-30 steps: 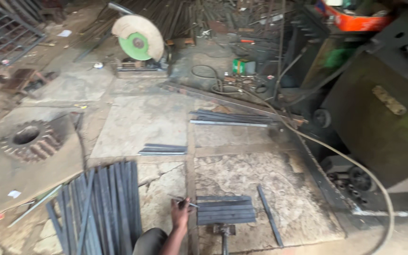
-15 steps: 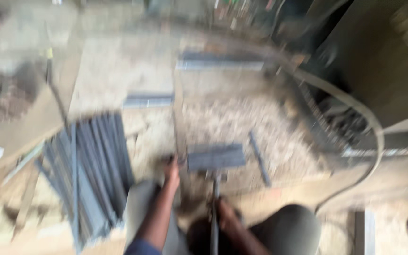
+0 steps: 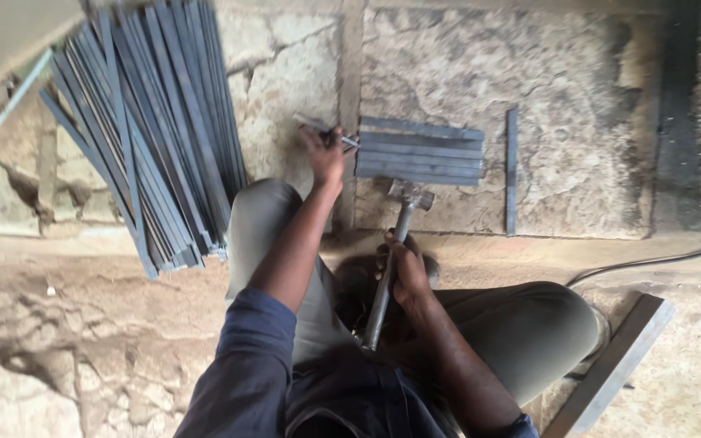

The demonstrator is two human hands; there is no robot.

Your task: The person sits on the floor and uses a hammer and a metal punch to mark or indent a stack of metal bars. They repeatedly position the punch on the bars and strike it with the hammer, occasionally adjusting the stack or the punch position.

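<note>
My right hand (image 3: 405, 270) grips the metal handle of a hammer (image 3: 395, 243) whose head rests just in front of a small stack of short flat steel bars (image 3: 420, 151) on the stone floor. My left hand (image 3: 324, 152) is closed on a thin metal tool (image 3: 318, 126) that points at the left end of that stack. I am squatting, with both knees in grey trousers either side of the hammer.
A large fanned pile of long flat steel bars (image 3: 148, 122) lies at the left. A single bar (image 3: 511, 170) lies right of the stack. A cable (image 3: 659, 259) runs along the right, and a plank (image 3: 610, 365) sits by my right knee.
The view has swung down from the wide workshop floor to my hands and knees. My right hand with the hammer has come into view; my left hand stays by the stack.
</note>
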